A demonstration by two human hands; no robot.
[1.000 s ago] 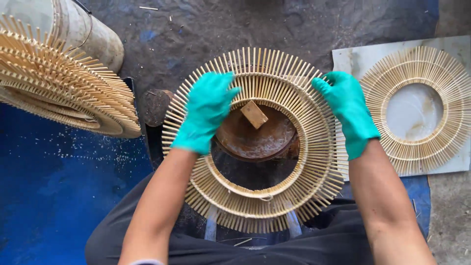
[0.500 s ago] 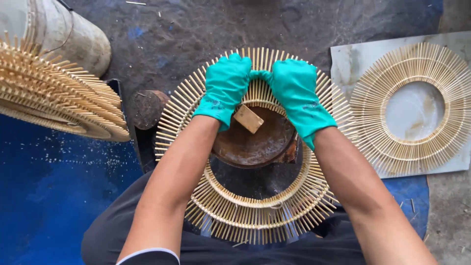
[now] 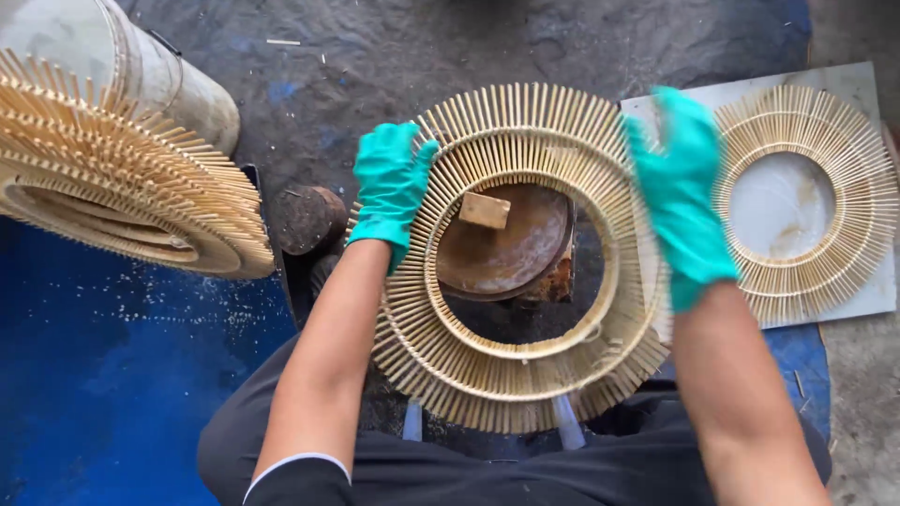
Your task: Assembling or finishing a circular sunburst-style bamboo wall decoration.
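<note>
Left hand (image 3: 389,187) and right hand (image 3: 680,192) grip opposite rims of the bamboo ring (image 3: 520,253); right blurred. Uneven squeeze could snap sticks.

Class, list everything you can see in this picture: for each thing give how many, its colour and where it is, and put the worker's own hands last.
sunburst stick ring: one, pale tan, centre, in front of the person, held at both sides
round metal plate: one, rusty brown, under the ring's opening
small wooden block: one, light brown, on the plate
finished stick ring: one, pale tan, right, lying on a board
board: one, grey-white, right
stack of stick rings: one stack, tan, upper left
drum: one, off-white, top left, behind the stack
round stump: one, dark brown, left of the centre ring
left hand: teal glove, on the ring's left edge
right hand: teal glove, blurred, at the ring's right edge
</note>
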